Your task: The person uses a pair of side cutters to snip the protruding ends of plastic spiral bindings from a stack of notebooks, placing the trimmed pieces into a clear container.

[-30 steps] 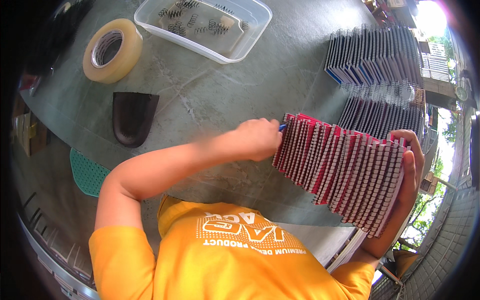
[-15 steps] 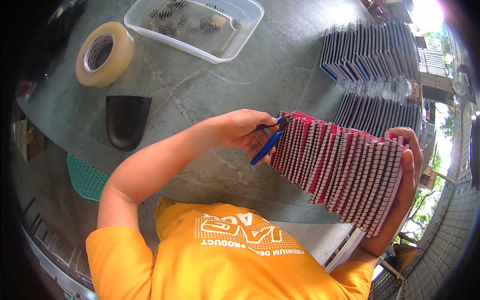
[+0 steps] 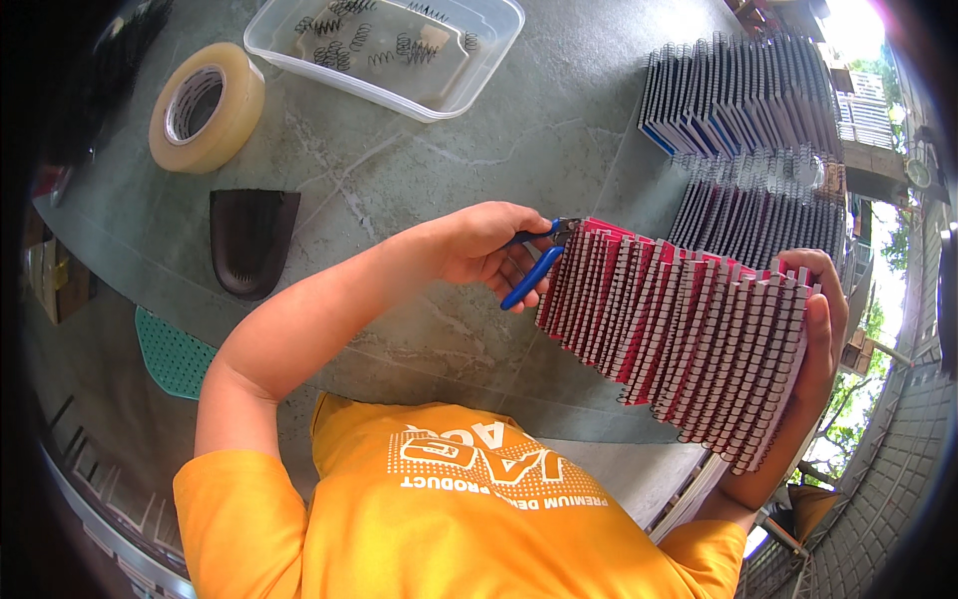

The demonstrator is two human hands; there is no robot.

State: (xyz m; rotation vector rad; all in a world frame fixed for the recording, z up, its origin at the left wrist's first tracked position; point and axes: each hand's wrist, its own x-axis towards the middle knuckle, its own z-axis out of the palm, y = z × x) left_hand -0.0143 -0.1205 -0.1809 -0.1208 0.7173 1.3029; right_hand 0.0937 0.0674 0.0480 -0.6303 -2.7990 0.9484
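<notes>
My left hand [image 3: 494, 245] is closed round a pair of blue-handled wire cutters [image 3: 534, 278]. Their handles are spread, and the dark jaws sit at the upper left corner of a row of spiral-bound notebooks [image 3: 679, 319]. These notebooks have red covers and pale page edges, and their wire coils face me. At the row's right end, my right hand [image 3: 820, 319] grips the notebooks with its fingers over the top corner and the thumb along the side. Whether the jaws touch a coil is too small to tell.
A clear plastic tub [image 3: 429, 105] holding several loose wire coils stands at the far side. Left of it are a tape roll [image 3: 235, 125] and a dark rounded piece [image 3: 254, 240]. More spiral notebooks [image 3: 738, 100] stand in rows at the far right. A green perforated surface [image 3: 175, 349] lies lower left.
My left hand and the wire cutters have shifted slightly away from me along the notebooks' left end. My right hand keeps its grip at the other end.
</notes>
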